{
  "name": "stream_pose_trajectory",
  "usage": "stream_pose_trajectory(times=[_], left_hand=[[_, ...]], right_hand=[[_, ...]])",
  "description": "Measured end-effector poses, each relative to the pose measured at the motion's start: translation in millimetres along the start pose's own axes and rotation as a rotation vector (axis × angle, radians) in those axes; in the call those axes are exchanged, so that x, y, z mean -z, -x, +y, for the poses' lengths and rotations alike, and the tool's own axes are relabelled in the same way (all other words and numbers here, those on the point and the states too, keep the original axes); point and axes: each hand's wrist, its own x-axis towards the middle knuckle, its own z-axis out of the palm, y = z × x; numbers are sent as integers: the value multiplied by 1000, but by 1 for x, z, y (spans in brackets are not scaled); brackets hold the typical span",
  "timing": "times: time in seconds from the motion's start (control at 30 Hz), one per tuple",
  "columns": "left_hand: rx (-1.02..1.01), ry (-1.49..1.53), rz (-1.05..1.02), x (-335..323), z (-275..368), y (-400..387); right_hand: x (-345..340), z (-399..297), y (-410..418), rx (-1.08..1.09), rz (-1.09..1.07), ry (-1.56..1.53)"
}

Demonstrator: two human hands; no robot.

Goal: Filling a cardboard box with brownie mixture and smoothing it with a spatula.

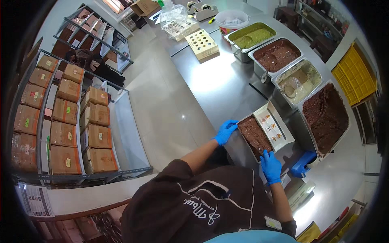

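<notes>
An open cardboard box lies on the steel table in front of me, its printed lid folded back to the right. Brown brownie-like cake with an uneven top fills the tray part. My left hand, in a blue glove, grips the box's far-left corner. At the near end, my blue-gloved right hand holds the corner, fingertips over the rim beside the cake. Just right of the box stands a deep steel pan of dark brown crumbly mix. A black stick-like tool lies beyond the lid.
More steel pans hold cream spread, chocolate spread and green spread. A closed printed box and white bucket stand farther back. A blue plastic tool lies right. Shelves with cartons stand left; a person bends there.
</notes>
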Motion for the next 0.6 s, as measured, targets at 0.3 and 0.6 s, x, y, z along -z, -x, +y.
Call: stream_pose_trajectory(times=[0.3, 0.6], left_hand=[[-119, -79, 15, 8, 4, -16], [-22, 4, 26, 6, 4, -20]], right_hand=[[2, 6, 10, -246, 120, -28], [46, 11, 81, -323, 125, 0]])
